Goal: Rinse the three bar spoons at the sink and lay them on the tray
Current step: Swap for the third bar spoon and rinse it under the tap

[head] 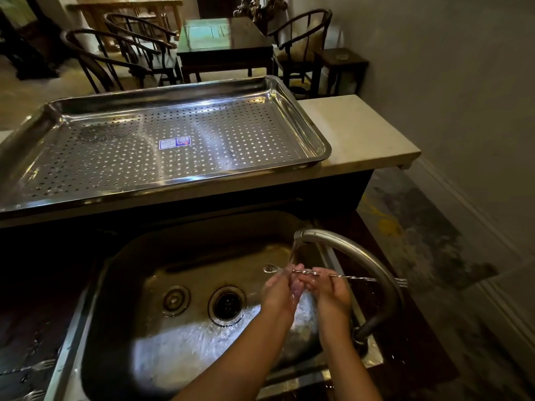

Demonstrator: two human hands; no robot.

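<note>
Both hands are over the sink (121, 287), under the stream running from the faucet (362, 256). The left hand (279, 290) and the right hand (330, 290) each pinch the twisted stem of one bar spoon (333, 274), fingers curled round it; it lies level, bowl to the left, forked end past the faucet neck. The perforated tray (307, 123) sits on the table (362, 134) behind the sink. Two more forked spoon ends (43, 364) show on the dark wet surface left of the sink.

Likely a teahouse or bar back area: steel sink (121, 328), perforated tray (307, 123), dim dining table (223, 44) with round-backed chairs (301, 39).
</note>
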